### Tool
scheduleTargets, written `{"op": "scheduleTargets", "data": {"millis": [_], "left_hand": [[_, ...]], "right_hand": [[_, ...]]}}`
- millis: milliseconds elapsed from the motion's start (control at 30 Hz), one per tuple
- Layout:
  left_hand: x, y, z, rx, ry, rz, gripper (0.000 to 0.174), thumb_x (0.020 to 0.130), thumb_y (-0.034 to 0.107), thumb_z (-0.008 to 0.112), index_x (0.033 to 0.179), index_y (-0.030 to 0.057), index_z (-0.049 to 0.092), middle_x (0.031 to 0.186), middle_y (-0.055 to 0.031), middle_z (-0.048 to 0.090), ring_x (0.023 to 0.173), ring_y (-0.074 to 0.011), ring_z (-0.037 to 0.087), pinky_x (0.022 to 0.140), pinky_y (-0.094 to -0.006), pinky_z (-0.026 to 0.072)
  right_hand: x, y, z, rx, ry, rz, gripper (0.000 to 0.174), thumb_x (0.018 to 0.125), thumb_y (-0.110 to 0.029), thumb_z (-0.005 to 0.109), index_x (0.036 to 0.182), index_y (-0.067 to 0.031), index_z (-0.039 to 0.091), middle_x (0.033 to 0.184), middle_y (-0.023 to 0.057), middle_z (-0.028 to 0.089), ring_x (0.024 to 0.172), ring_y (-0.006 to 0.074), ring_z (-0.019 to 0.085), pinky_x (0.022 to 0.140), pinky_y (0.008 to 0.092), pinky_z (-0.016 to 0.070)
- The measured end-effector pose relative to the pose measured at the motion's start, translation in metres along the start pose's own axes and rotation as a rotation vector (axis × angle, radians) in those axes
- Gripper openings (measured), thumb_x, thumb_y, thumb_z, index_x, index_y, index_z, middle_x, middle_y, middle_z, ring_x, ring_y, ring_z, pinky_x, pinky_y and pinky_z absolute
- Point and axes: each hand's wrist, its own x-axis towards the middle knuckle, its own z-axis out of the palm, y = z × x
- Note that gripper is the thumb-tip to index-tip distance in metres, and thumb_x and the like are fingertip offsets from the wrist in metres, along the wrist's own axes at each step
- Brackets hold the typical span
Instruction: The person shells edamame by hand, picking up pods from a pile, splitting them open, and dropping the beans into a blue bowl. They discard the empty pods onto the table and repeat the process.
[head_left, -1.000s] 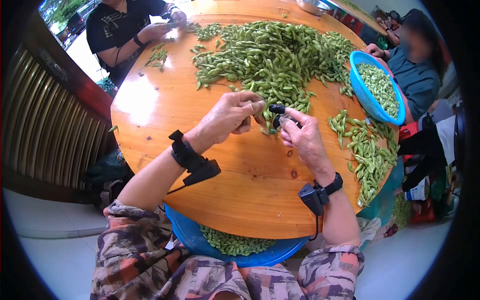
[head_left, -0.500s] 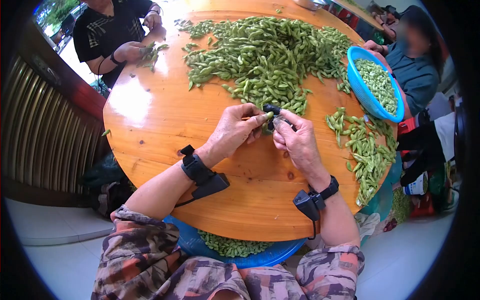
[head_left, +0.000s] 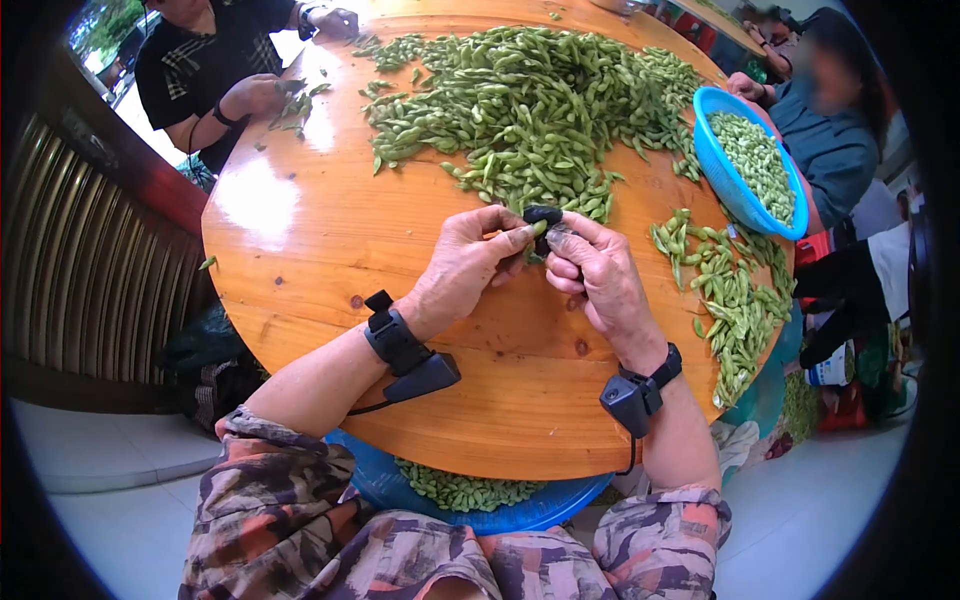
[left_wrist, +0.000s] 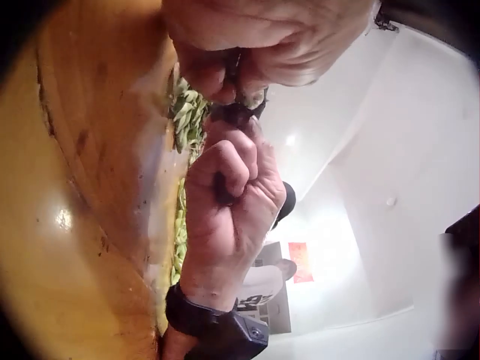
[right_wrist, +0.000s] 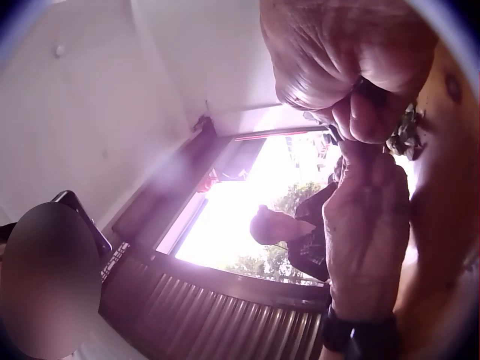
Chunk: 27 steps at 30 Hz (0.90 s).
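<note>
My left hand [head_left: 465, 260] pinches a green bean pod [head_left: 539, 228] between thumb and fingertips, above the near middle of the table. Facing it, my right hand [head_left: 605, 275] has its thumb and fingers curled round a small black tool [head_left: 542, 246]. A black cover [head_left: 542, 214] wraps the right index fingertip, which lies right at the pod's end. In the left wrist view the curled right hand [left_wrist: 232, 202] meets the left hand at the fingertips. Most of the tool is hidden in the grip; I cannot tell its kind.
A large heap of pods [head_left: 520, 100] covers the far middle of the round wooden table [head_left: 400, 400]. More pods [head_left: 730, 310] lie at the right. A blue basket [head_left: 703, 150] of shelled beans tilts at the right edge; a blue basin [head_left: 560, 515] sits below the near edge. Two people sit across.
My hands have come together, the left moving right until the pod meets the right hand's fingertips. The person at far left has brought a hand down to the loose pods.
</note>
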Motion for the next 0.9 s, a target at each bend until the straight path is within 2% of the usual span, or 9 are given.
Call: {"op": "scheduleTargets", "data": {"millis": [133,267,367,533,633,667,733,800,900], "left_hand": [[-0.001,-0.001,0.0,-0.384,-0.074,-0.161,0.007,0.093,0.012,0.059,0.088,0.0079,0.06,0.074,-0.0001,0.058,0.056,-0.0096,0.049,0.049,-0.0207,0.0371],[0.001,-0.003,-0.005,-0.45,-0.169,-0.177,0.008,0.094,0.013,0.059,0.088,0.0083,0.059,0.077,0.0004,0.058,0.06,-0.0104,0.051,0.049,-0.021,0.0373],[-0.003,0.01,-0.005,-0.308,-0.15,-0.166,0.01,0.094,0.016,0.06,0.088,0.0084,0.059,0.076,0.0006,0.057,0.058,-0.0085,0.049,0.048,-0.0205,0.0357],[0.0,0.017,-0.009,0.599,-0.122,-0.093,0.021,0.096,0.023,0.057,0.094,0.0031,0.059,0.07,0.0016,0.055,0.055,-0.0043,0.046,0.045,-0.0203,0.034],[-0.004,0.028,-0.006,0.824,-0.168,0.023,0.023,0.098,0.022,0.053,0.094,-0.0007,0.058,0.07,0.001,0.056,0.056,-0.005,0.049,0.047,-0.0213,0.0379],[-0.005,0.03,-0.005,0.823,-0.168,0.023,0.023,0.098,0.022,0.053,0.094,-0.0007,0.058,0.07,0.001,0.056,0.056,-0.005,0.049,0.047,-0.0213,0.0379],[-0.009,0.031,-0.003,0.652,-0.209,-0.086,0.021,0.098,0.017,0.05,0.093,-0.002,0.057,0.071,-0.0006,0.057,0.058,-0.0062,0.052,0.051,-0.0219,0.0411],[-0.006,0.02,-0.004,0.554,-0.224,-0.052,0.017,0.097,0.013,0.048,0.093,-0.0019,0.056,0.071,-0.001,0.057,0.059,-0.0065,0.052,0.052,-0.0222,0.0421],[-0.003,0.015,-0.008,0.485,-0.247,-0.019,0.014,0.095,0.006,0.045,0.097,-0.0026,0.055,0.072,-0.0018,0.057,0.061,-0.0071,0.053,0.055,-0.0226,0.0439]], "right_hand": [[-0.001,-0.006,-0.004,0.004,-0.052,0.017,0.021,0.095,-0.004,0.05,0.113,0.0034,0.059,0.069,-0.0058,0.043,0.056,0.002,0.034,0.046,0.0164,0.0275],[-0.003,-0.008,-0.004,-0.016,-0.063,0.032,0.021,0.095,-0.004,0.05,0.112,0.0017,0.06,0.066,-0.0067,0.042,0.054,0.0016,0.033,0.045,0.0169,0.0268],[-0.003,-0.007,0.003,-0.149,-0.019,0.002,0.02,0.094,-0.004,0.05,0.111,0.0006,0.06,0.066,-0.0067,0.044,0.054,0.0011,0.036,0.045,0.0172,0.0289],[-0.009,-0.004,0.013,-0.461,0.066,0.016,0.017,0.093,-0.005,0.051,0.104,0.001,0.062,0.068,-0.0051,0.049,0.057,0.0011,0.043,0.047,0.0192,0.0362],[-0.01,-0.001,0.011,-0.592,0.066,-0.035,0.016,0.09,-0.005,0.053,0.101,0.0024,0.063,0.071,-0.0002,0.055,0.059,0.0052,0.049,0.052,0.0236,0.0421],[-0.011,-0.002,0.013,-0.704,0.083,-0.098,0.016,0.088,-0.003,0.054,0.099,0.0031,0.062,0.074,0.0042,0.057,0.061,0.0104,0.052,0.055,0.0267,0.0441],[-0.011,-0.001,0.015,-0.815,0.094,-0.16,0.015,0.086,-0.002,0.055,0.098,0.0039,0.062,0.077,0.0085,0.059,0.063,0.0155,0.056,0.058,0.0298,0.0461],[-0.011,0.0,0.015,-1.041,0.148,-0.344,0.017,0.082,0.001,0.056,0.098,0.0046,0.061,0.085,0.0167,0.06,0.069,0.0278,0.06,0.063,0.0354,0.0484],[-0.01,0.001,0.018,-1.152,0.148,-0.519,0.016,0.08,0.001,0.057,0.095,0.0046,0.061,0.084,0.0186,0.06,0.073,0.0334,0.061,0.066,0.0378,0.0489]]}}
